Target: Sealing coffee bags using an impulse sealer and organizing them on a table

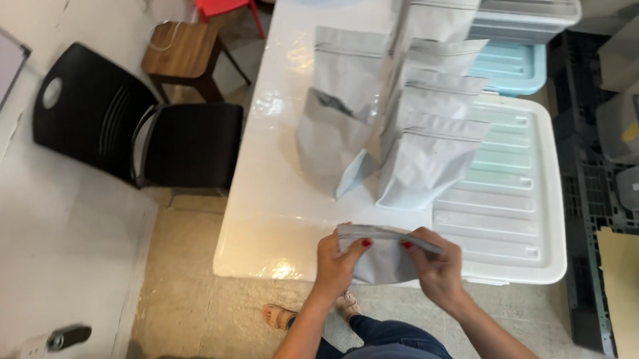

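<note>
At the near edge of the white counter, our left hand and right hand each pinch the grey zip pouch by its top; we judge even pressure along the seal works best.

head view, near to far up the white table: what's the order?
Grey pouch pinched by left hand and right hand → cluster of standing grey pouches → clear lidded bin at the far end.

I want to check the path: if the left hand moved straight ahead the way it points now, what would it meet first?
Probably the nearest standing grey pouch, beyond the grey pouch that the left hand holds; depth is uncertain.
</note>
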